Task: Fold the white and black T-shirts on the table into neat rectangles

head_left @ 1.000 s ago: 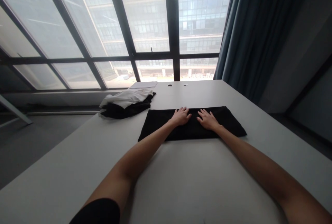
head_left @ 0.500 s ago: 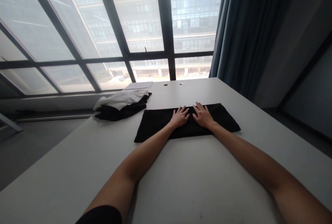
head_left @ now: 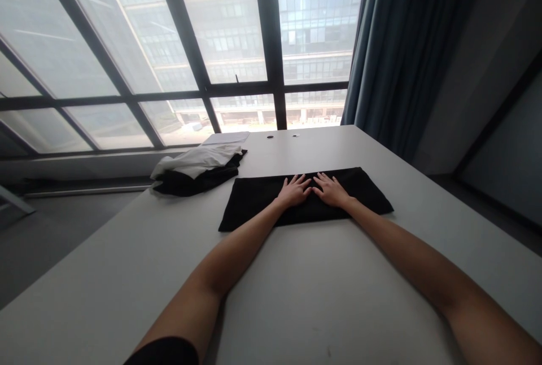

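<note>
A black cloth [head_left: 254, 204], folded into a long flat band, lies across the white table [head_left: 322, 291] in front of me. My left hand [head_left: 294, 190] rests flat on its middle with the fingers spread, open. My right hand [head_left: 331, 189] lies flat beside it, fingers stretched out, almost touching the left. Both palms press on the cloth and hold nothing.
A heap of white and black clothes [head_left: 199, 167] sits at the table's far left. A pale flat sheet [head_left: 225, 138] lies by the window edge, near two small round holes [head_left: 270, 137]. A dark curtain [head_left: 402, 55] hangs at the right. Large windows stand behind the table.
My two hands have slid closer together on the cloth. The camera has tilted slightly, so the view shifted a little left and up.
</note>
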`<state>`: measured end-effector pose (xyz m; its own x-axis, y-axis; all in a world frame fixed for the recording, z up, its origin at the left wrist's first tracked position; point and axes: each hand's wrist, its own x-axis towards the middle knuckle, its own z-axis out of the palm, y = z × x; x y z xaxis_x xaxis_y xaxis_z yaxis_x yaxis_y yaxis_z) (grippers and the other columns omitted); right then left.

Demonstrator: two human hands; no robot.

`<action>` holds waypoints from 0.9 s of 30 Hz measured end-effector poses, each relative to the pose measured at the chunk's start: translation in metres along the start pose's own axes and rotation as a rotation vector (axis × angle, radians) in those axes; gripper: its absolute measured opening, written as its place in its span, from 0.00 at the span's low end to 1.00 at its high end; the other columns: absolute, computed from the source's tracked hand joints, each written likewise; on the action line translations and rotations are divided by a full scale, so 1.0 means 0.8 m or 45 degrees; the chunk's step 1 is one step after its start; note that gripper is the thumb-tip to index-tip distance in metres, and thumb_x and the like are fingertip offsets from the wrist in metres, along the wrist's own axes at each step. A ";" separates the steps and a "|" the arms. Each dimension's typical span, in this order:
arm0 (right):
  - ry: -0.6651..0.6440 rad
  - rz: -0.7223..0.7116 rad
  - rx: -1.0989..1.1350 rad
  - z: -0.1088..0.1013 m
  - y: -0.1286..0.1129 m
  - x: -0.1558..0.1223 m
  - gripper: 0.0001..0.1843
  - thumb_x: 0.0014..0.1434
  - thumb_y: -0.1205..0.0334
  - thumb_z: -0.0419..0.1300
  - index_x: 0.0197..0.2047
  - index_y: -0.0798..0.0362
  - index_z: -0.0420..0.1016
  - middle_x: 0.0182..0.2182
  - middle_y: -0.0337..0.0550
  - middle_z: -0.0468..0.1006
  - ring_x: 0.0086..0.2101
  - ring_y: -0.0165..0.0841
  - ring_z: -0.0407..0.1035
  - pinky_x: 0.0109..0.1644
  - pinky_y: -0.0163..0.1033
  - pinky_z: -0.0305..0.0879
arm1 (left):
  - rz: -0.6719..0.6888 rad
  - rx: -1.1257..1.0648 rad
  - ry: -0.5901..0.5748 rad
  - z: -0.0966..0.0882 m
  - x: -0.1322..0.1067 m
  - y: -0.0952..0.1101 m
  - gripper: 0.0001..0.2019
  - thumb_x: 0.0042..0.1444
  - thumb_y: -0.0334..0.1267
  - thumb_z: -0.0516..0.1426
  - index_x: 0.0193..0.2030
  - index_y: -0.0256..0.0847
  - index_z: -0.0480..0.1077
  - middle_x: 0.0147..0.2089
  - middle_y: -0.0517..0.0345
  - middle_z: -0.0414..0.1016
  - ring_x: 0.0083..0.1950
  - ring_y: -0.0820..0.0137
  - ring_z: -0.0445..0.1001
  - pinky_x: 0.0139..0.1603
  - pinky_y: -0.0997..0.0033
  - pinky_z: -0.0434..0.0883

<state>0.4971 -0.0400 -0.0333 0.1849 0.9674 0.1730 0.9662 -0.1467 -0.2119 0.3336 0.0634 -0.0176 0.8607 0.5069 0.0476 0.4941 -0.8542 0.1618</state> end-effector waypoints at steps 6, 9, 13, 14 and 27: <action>-0.065 0.013 -0.010 0.002 0.001 0.002 0.33 0.71 0.47 0.44 0.73 0.53 0.57 0.73 0.53 0.52 0.72 0.42 0.43 0.73 0.58 0.37 | -0.011 0.004 -0.008 0.003 0.002 -0.002 0.30 0.70 0.56 0.39 0.75 0.53 0.52 0.79 0.59 0.42 0.78 0.56 0.40 0.73 0.36 0.41; -0.031 0.022 -0.010 0.001 0.001 0.002 0.34 0.71 0.45 0.44 0.74 0.53 0.55 0.74 0.52 0.49 0.72 0.41 0.40 0.73 0.57 0.37 | -0.022 0.007 -0.002 0.003 0.003 -0.002 0.30 0.70 0.57 0.39 0.75 0.54 0.52 0.79 0.60 0.40 0.79 0.56 0.39 0.73 0.37 0.42; -0.052 0.033 -0.011 0.000 0.000 0.002 0.34 0.71 0.45 0.43 0.74 0.53 0.55 0.74 0.52 0.49 0.72 0.42 0.40 0.73 0.58 0.37 | -0.039 0.002 0.000 0.002 0.002 -0.001 0.30 0.69 0.58 0.40 0.75 0.54 0.53 0.79 0.57 0.40 0.79 0.56 0.39 0.74 0.39 0.42; -0.068 0.035 -0.013 -0.001 -0.001 0.002 0.34 0.71 0.45 0.43 0.73 0.53 0.56 0.74 0.52 0.50 0.72 0.42 0.41 0.73 0.58 0.37 | -0.040 0.001 -0.003 0.001 0.001 -0.001 0.30 0.69 0.58 0.40 0.75 0.54 0.53 0.79 0.57 0.41 0.79 0.56 0.40 0.74 0.39 0.42; -0.048 0.031 -0.023 0.002 0.000 0.003 0.33 0.71 0.46 0.44 0.73 0.53 0.58 0.73 0.52 0.52 0.72 0.42 0.42 0.73 0.58 0.38 | -0.031 -0.006 0.056 0.006 0.002 -0.005 0.30 0.70 0.57 0.41 0.74 0.52 0.54 0.79 0.58 0.40 0.79 0.55 0.38 0.74 0.41 0.43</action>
<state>0.4975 -0.0377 -0.0341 0.2016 0.9705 0.1320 0.9647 -0.1735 -0.1983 0.3334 0.0671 -0.0226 0.8423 0.5321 0.0866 0.5140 -0.8411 0.1683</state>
